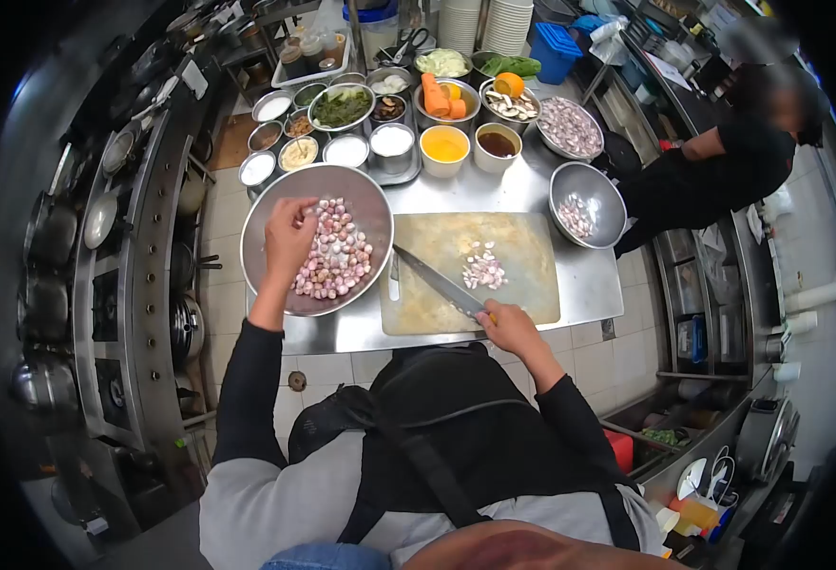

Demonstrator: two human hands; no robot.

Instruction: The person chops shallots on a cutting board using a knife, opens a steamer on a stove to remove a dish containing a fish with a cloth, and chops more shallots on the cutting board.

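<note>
My left hand [289, 237] is inside a large steel bowl [372, 201] at the left, fingers curled together at the edge of a heap of small pinkish shallots [342, 256]. Whatever those fingers pinch, if anything, is hidden. My right hand [513, 330] grips the handle of a large kitchen knife [437, 282]. Its blade lies diagonally over a worn chopping board [437, 313], tip toward the bowl. Cut shallot pieces [484, 271] form a small pile on the board, beyond the blade. Right of the board, a smaller steel bowl [605, 195] holds more cut pieces.
Behind the board stand several ingredient containers, including a tub of yellow liquid [444, 147], a tub of brown liquid [498, 147] and a bowl of sliced shallots [571, 127]. Stoves [137, 313] line the left. Another person [722, 166] stands at the right counter.
</note>
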